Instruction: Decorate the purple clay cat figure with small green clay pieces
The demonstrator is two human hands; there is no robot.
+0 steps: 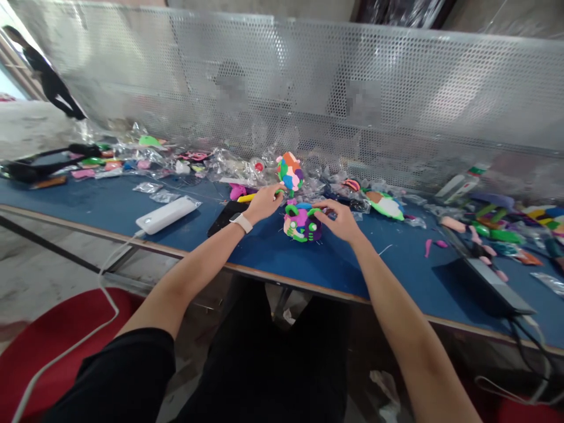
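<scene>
A cat-like head of multicoloured modelling clay (302,226), with green ears and round green-rimmed eyes, sits on the blue table. My right hand (338,218) is closed at its right ear, with the thumb and fingers on the clay. My left hand (265,203), wearing a watch on a pale strap, is above and left of the head with its fingers curled together. A bit of green shows at those fingertips; what they pinch is unclear. Just beyond them stands a second multicoloured clay piece (289,170), touching or nearly touching the fingers.
A white power bank (165,216) with a cable lies at left. A dark flat object (225,217) lies beside my left wrist. Plastic bags and clay pieces line the perforated metal panel (308,82). A black device (491,282) stands at right. Another person (46,76) is far left.
</scene>
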